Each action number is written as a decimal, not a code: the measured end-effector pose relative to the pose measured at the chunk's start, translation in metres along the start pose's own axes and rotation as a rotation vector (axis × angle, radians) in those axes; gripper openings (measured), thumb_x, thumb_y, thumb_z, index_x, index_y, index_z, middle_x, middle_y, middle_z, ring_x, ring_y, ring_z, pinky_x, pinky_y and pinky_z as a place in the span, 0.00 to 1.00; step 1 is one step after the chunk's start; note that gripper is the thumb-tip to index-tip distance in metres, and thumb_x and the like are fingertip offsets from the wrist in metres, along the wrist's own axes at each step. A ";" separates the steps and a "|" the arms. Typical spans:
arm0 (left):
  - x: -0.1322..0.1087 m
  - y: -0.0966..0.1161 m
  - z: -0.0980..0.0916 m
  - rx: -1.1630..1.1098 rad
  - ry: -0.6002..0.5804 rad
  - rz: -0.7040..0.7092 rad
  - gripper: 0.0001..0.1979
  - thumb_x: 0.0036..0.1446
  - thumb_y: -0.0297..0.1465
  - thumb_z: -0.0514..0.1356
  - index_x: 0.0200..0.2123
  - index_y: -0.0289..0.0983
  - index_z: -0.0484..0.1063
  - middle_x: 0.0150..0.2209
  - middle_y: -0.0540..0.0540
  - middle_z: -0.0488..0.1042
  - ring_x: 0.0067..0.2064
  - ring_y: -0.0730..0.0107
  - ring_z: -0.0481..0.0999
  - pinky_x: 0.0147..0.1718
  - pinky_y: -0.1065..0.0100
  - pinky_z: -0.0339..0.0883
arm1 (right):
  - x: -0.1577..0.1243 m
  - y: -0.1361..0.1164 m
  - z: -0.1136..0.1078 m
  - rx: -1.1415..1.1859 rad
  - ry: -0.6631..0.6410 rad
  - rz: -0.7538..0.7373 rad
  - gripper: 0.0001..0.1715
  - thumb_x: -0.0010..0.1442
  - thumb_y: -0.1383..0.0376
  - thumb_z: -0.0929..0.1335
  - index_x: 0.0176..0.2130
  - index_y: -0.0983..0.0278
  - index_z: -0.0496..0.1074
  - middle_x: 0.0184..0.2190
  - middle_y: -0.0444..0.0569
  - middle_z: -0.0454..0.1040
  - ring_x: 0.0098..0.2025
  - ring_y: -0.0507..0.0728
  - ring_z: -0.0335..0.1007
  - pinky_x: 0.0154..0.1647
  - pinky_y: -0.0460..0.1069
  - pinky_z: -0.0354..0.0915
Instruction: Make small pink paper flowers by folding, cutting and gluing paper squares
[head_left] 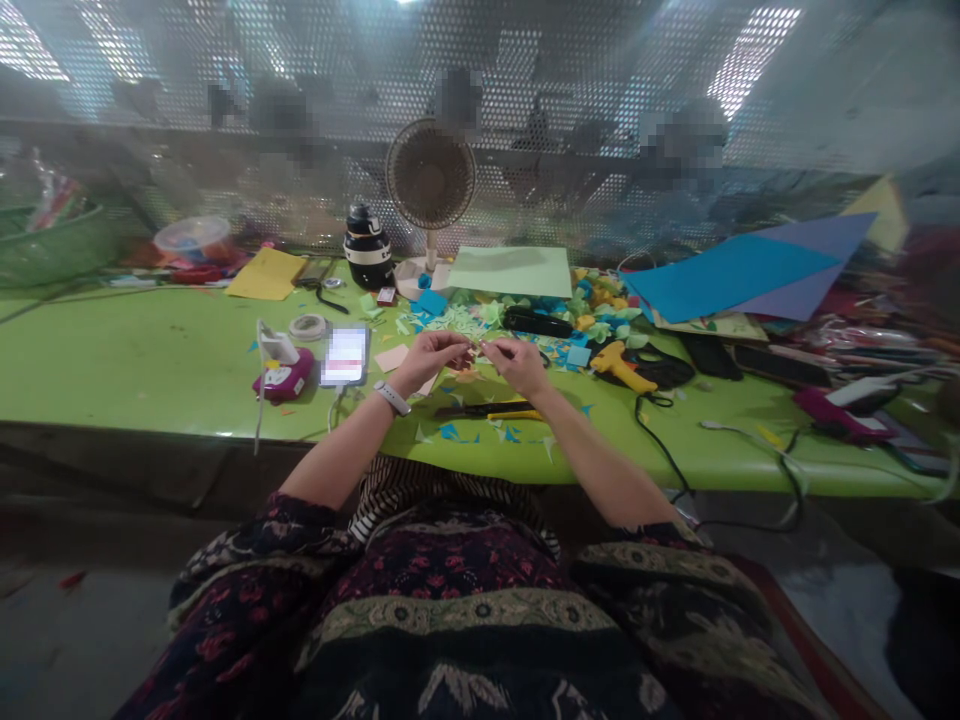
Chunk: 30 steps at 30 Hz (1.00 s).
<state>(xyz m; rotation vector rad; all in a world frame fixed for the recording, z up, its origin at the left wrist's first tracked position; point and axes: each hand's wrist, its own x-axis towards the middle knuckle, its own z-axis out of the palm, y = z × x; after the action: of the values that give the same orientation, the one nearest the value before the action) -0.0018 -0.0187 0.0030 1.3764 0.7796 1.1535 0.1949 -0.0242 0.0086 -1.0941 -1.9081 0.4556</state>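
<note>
My left hand (435, 360), with a pale band on its wrist, and my right hand (519, 364) meet over the green table (172, 350). The fingertips of both are pinched together on something too small to make out, perhaps a bit of paper. Below them lies a long dark tool with yellow handles (517, 409), which looks like scissors. Pale pink paper pieces (391, 358) lie beside my left hand. Behind my hands are green paper scraps (457, 322) and a black stapler-like object (537, 321). A yellow glue gun (624, 368) rests to the right of my right hand.
A lit phone (345, 356), a tape roll (307, 327) and a purple power socket (285, 378) lie at left. Behind stand a fan (431, 175) and a dark bottle (367, 248). Large blue sheets (742, 270) are at right. Cords hang over the front edge.
</note>
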 end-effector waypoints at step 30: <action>-0.002 0.003 0.004 0.026 0.017 0.063 0.23 0.42 0.47 0.74 0.28 0.33 0.77 0.25 0.46 0.78 0.25 0.75 0.75 0.29 0.70 0.72 | -0.001 -0.002 0.001 0.063 -0.056 0.001 0.30 0.61 0.43 0.64 0.23 0.63 0.71 0.18 0.44 0.64 0.24 0.53 0.58 0.27 0.49 0.55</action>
<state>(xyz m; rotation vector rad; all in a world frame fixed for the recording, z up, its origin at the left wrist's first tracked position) 0.0011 -0.0225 0.0062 1.4232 0.7703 1.2085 0.1935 -0.0259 0.0086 -1.0508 -1.9292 0.5482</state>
